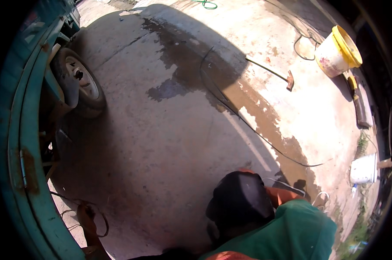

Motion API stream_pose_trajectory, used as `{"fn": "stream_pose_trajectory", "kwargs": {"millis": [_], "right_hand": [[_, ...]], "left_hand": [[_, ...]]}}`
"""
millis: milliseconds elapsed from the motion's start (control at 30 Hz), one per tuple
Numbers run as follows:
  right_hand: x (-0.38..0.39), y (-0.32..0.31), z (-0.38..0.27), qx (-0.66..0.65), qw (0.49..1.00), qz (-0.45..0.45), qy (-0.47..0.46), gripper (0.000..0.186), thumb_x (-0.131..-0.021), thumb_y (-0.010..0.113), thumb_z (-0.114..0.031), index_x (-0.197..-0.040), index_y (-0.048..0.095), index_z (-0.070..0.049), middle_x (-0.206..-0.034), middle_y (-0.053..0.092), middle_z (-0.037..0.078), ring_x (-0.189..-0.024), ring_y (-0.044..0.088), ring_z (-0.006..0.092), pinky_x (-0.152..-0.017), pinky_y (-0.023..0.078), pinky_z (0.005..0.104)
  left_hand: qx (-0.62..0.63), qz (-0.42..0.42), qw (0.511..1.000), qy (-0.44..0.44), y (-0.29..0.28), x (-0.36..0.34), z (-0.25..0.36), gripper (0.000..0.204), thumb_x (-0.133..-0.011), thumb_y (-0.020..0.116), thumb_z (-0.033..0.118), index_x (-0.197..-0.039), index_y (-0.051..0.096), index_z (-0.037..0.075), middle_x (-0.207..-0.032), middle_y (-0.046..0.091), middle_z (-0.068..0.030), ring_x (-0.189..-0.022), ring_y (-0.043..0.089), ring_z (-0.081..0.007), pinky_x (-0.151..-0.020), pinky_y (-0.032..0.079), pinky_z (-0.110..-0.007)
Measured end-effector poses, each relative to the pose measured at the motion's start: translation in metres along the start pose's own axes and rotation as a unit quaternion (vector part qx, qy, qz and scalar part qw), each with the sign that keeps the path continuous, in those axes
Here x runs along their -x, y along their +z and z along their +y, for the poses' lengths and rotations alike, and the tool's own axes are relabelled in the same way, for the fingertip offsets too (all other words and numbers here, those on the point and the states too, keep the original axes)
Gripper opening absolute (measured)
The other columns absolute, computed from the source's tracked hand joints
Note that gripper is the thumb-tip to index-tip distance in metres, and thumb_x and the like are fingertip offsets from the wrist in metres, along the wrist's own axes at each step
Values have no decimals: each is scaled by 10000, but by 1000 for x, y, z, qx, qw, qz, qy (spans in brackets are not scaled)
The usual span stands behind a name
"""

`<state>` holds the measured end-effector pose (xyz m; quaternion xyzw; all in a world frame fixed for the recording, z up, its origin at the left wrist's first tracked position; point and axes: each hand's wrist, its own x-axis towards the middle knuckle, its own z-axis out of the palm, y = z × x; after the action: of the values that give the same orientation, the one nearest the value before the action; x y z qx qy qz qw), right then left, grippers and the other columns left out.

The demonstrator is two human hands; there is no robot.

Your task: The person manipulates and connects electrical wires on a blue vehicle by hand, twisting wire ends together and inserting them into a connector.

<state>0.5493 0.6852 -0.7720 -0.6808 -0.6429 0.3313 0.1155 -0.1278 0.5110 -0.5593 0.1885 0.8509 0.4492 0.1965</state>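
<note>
Left hand [87, 219] low by the rusty teal vehicle [14, 130], dark looped cable [106, 223] right at it; fingers shaded, can't tell if clamped on it. Right hand out of sight, fingers can't tell. Co-worker bent low, black cap [239, 201], green shirt [291, 227]. Further: wheel [81, 80] at left, thin black line [239, 115] across damp concrete [161, 143], claw hammer [271, 71] lying beyond, yellow-rimmed bucket [330, 54] upper right.

Truck [29, 99]: is showing teal, blotched rust-brown
Yellow-rimmed bucket [330, 57]: is showing white, stained reddish
Cap [239, 197]: is looking black
Shirt [287, 229]: is showing green
Looped cable [107, 225]: is looking dark
Ground [139, 151]: is showing pale, patched brown
</note>
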Motion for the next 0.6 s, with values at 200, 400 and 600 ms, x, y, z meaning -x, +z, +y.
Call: {"fn": "stream_pose_trajectory", "kwargs": {"millis": [200,400,600], "right_hand": [[-3,6,-7,0,1000,3,-14,437,-791,739,-416,-745,585,-10,-676,598,186,-658,604,326,-625,453,473],[4,7,-11,2,1000,8,-23,429,-793,735,-415,-750,586,-15,-684,598,188,-667,608,337,-629,455,478],[2,12,-18,-1,999,11,-36,421,-794,730,-413,-755,587,-19,-691,598,190,-676,611,348,-633,457,482]], "left_hand": [[75,-113,988,-76,-30,-16,-12,266,-984,544,415,-856,607,191,-700,496,63,-635,484,-64,-561,402,-236],[65,-90,992,-57,-20,-9,-5,258,-986,539,412,-900,610,179,-738,510,57,-658,501,-72,-572,415,-240],[104,-46,990,-78,-16,-2,5,282,-988,546,407,-975,638,141,-699,498,32,-604,473,-82,-549,383,-244]]}}
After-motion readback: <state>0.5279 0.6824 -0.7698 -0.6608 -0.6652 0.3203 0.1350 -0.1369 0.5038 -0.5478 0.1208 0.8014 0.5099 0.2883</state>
